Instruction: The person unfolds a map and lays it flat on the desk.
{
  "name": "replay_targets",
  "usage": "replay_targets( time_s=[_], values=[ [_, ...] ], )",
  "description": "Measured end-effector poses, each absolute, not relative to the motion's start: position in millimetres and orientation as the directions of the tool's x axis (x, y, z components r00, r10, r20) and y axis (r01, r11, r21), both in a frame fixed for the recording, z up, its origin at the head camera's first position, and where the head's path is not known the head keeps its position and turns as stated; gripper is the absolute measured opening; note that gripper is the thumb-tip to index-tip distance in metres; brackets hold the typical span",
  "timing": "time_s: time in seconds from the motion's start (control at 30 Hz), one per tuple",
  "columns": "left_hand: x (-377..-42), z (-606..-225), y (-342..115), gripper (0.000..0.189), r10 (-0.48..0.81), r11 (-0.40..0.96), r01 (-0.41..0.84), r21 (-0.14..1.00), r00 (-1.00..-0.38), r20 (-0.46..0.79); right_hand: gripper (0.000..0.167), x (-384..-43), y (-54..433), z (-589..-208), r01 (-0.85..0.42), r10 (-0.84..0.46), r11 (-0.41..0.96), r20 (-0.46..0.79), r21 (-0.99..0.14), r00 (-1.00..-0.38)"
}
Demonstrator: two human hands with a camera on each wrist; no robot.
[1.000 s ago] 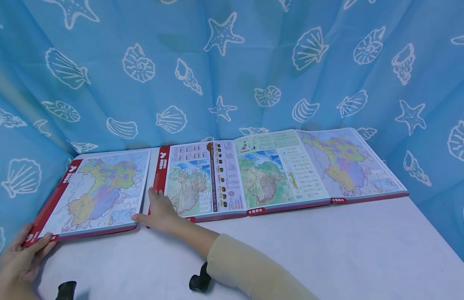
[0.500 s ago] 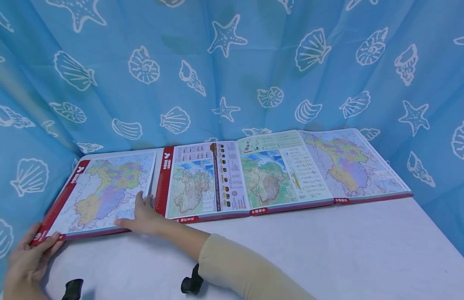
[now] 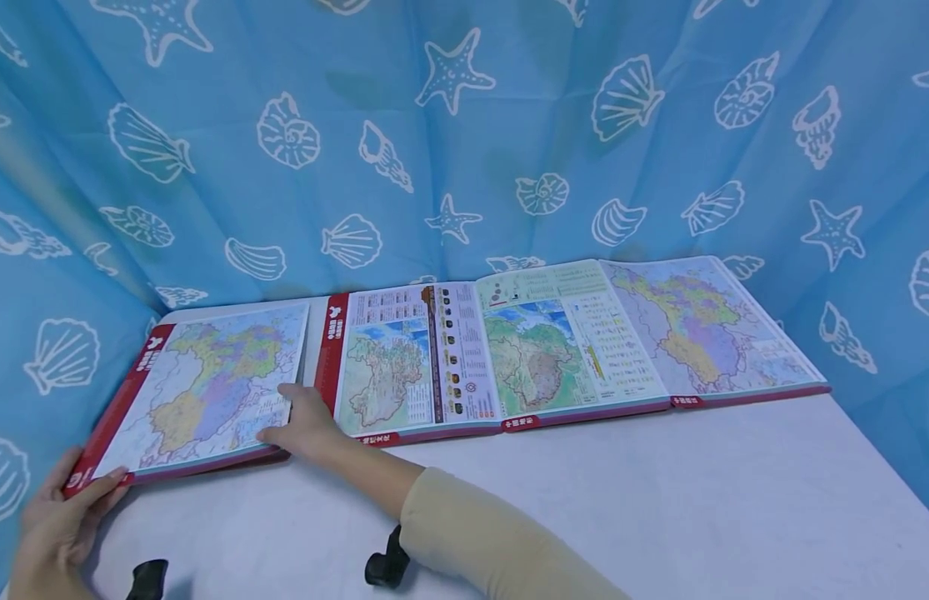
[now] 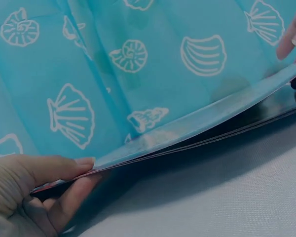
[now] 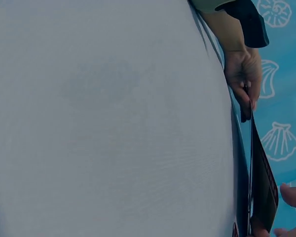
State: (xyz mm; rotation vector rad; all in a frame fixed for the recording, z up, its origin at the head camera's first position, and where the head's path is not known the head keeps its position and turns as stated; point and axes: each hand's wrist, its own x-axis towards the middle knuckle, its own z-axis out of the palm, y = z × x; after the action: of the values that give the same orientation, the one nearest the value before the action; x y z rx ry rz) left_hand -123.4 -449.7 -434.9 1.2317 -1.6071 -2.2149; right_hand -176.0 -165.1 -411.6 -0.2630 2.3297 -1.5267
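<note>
A stack of printed maps (image 3: 224,375) with a red left strip lies at the left of the table. At its near left corner my left hand (image 3: 62,521) pinches it, thumb on top and fingers below. My right hand (image 3: 314,425) is at its near right edge, with the thumb over the printed face and other fingers on the edge and underside. Toward that side, the upper layer (image 4: 207,118) stands raised off the lower layer (image 4: 197,140), leaving a dark gap. Joined map panels (image 3: 539,354) continue to the right, lying flat.
A white cloth (image 3: 621,500) covers the table in front of the maps. Blue shell-print curtain (image 3: 464,142) hangs right behind them and along both sides. Black fittings (image 3: 387,567) show near each forearm.
My right hand moved left over the map, then back to its right edge. The upper layer is now raised there, with a gap beneath. My left hand keeps its grip on the corner.
</note>
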Motion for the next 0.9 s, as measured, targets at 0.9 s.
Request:
replay_targets(
  time_s=[0.9],
  values=[
    [-110,-435,-443,0.042,-0.53,-0.401,-0.283,0.871,-0.704,-0.473,0.023,-187,-157,-422,0.196,-0.239,0.069,-0.207,-0.978,-0.949]
  ],
)
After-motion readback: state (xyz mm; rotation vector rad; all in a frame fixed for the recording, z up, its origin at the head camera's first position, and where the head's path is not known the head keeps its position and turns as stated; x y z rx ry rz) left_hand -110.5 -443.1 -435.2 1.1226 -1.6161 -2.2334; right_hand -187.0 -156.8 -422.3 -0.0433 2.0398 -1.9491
